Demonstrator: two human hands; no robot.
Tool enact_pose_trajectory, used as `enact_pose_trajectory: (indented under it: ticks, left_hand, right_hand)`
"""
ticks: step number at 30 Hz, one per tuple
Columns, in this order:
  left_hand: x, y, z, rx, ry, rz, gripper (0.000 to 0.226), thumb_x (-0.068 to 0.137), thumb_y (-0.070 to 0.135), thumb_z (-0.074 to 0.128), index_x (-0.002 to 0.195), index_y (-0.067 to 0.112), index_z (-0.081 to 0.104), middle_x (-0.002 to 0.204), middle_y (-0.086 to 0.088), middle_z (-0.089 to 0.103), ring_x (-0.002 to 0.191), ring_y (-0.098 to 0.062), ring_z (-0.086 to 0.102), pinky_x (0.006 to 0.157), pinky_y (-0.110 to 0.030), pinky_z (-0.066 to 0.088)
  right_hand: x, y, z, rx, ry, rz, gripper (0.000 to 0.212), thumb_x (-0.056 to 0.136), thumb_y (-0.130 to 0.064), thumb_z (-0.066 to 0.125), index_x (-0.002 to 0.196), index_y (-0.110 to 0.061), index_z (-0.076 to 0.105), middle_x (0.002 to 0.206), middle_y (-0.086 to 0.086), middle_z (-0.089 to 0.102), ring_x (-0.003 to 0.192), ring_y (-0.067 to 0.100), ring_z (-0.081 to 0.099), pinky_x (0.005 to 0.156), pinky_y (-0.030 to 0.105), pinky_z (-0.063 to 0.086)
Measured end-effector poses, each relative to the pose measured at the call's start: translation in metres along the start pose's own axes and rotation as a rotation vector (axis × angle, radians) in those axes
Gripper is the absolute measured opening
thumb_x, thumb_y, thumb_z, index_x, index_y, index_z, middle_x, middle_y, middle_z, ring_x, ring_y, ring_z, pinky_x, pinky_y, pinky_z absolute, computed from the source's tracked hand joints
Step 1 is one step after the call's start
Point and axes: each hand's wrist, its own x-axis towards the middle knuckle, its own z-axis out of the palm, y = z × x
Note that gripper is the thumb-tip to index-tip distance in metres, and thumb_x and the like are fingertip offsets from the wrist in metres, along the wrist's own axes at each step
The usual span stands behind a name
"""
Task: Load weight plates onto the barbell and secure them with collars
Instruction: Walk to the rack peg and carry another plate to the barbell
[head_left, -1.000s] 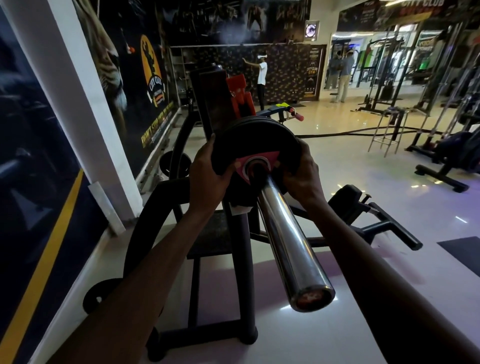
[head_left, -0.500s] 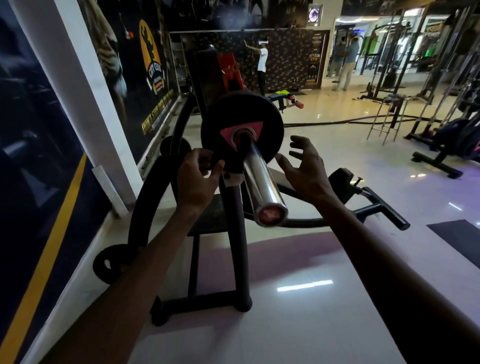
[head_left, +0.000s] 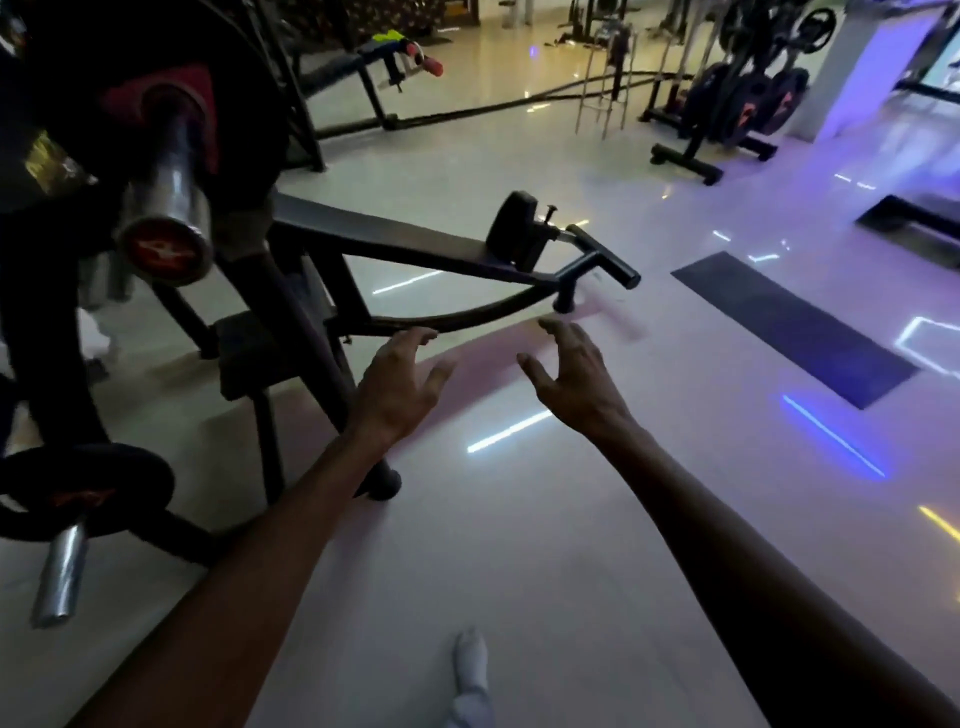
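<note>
A black weight plate (head_left: 78, 62) with a red centre mark sits on the chrome barbell sleeve (head_left: 169, 182) at the upper left; the sleeve's red end cap faces me. My left hand (head_left: 400, 384) and my right hand (head_left: 576, 379) hover over the floor well right of and below the sleeve, both empty with fingers spread. A second black plate (head_left: 78, 493) sits on a low chrome peg at the lower left. No collar shows on the sleeve.
The black bench frame (head_left: 415, 244) with a pad and handle reaches toward the middle of the floor. A plate rack (head_left: 743, 109) stands at the back right, a dark mat (head_left: 795, 322) lies at the right. My white-socked foot (head_left: 470, 670) shows at the bottom.
Both hands have come off the plate and dropped away to the right over the floor. The view has swung right and down, so the loaded sleeve now sits at the upper left.
</note>
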Motion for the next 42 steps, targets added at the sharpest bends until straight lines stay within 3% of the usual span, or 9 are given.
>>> enact_pose_trajectory:
  ticks: [6, 19, 24, 28, 32, 36, 42]
  left_hand:
    - [0.060, 0.046, 0.089, 0.101, -0.176, 0.124, 0.056, 0.101, 0.050, 0.058, 0.147, 0.018, 0.054, 0.150, -0.009, 0.056, 0.136, -0.030, 0.053, 0.107, -0.045, 0.047]
    - [0.274, 0.160, 0.251, 0.117, -0.334, 0.320, 0.060, 0.099, 0.056, 0.056, 0.146, 0.019, 0.054, 0.149, -0.007, 0.055, 0.139, -0.027, 0.051, 0.110, -0.047, 0.046]
    - [0.350, 0.214, 0.323, 0.148, -0.406, 0.381, 0.071, 0.095, 0.065, 0.051, 0.147, 0.017, 0.051, 0.140, -0.007, 0.061, 0.128, -0.027, 0.058, 0.101, -0.053, 0.054]
    - [0.416, 0.260, 0.390, 0.185, -0.414, 0.430, 0.069, 0.098, 0.060, 0.055, 0.151, 0.017, 0.046, 0.148, -0.007, 0.055, 0.120, -0.029, 0.063, 0.097, -0.051, 0.055]
    - [0.491, 0.317, 0.456, 0.215, -0.394, 0.443, 0.066, 0.100, 0.055, 0.057, 0.151, 0.016, 0.047, 0.148, -0.006, 0.055, 0.134, -0.026, 0.053, 0.098, -0.046, 0.047]
    - [0.573, 0.375, 0.516, 0.220, -0.420, 0.440, 0.068, 0.099, 0.057, 0.056, 0.152, 0.015, 0.046, 0.154, -0.008, 0.050, 0.131, -0.027, 0.056, 0.098, -0.048, 0.049]
    - [0.693, 0.427, 0.600, 0.264, -0.378, 0.463, 0.071, 0.099, 0.059, 0.054, 0.153, 0.013, 0.045, 0.155, -0.009, 0.050, 0.141, -0.031, 0.047, 0.102, -0.051, 0.048]
  right_hand:
    - [0.009, 0.087, -0.048, -0.159, 0.084, 0.138, 0.060, 0.101, -0.040, 0.061, 0.150, -0.009, 0.044, 0.152, 0.011, 0.047, 0.134, 0.032, 0.052, 0.105, 0.049, 0.050]
    - [0.128, 0.252, -0.166, -0.329, 0.244, 0.357, 0.056, 0.103, -0.041, 0.055, 0.150, -0.010, 0.045, 0.149, 0.009, 0.050, 0.136, 0.032, 0.048, 0.105, 0.049, 0.046]
    - [0.178, 0.328, -0.219, -0.334, 0.303, 0.417, 0.059, 0.102, -0.043, 0.056, 0.149, -0.009, 0.045, 0.149, 0.011, 0.051, 0.137, 0.033, 0.048, 0.106, 0.049, 0.046]
    - [0.230, 0.405, -0.265, -0.339, 0.351, 0.424, 0.061, 0.100, -0.043, 0.060, 0.149, -0.008, 0.046, 0.147, 0.011, 0.052, 0.135, 0.033, 0.050, 0.106, 0.051, 0.048]
    - [0.294, 0.481, -0.321, -0.343, 0.361, 0.418, 0.062, 0.099, -0.041, 0.063, 0.149, -0.008, 0.046, 0.147, 0.013, 0.052, 0.135, 0.032, 0.050, 0.106, 0.048, 0.046]
    - [0.367, 0.549, -0.379, -0.376, 0.305, 0.376, 0.065, 0.099, -0.043, 0.062, 0.151, -0.008, 0.045, 0.150, 0.013, 0.052, 0.139, 0.031, 0.048, 0.109, 0.049, 0.044]
    - [0.489, 0.642, -0.438, -0.411, 0.286, 0.365, 0.067, 0.098, -0.049, 0.059, 0.150, -0.011, 0.044, 0.148, 0.012, 0.053, 0.139, 0.032, 0.048, 0.112, 0.054, 0.043]
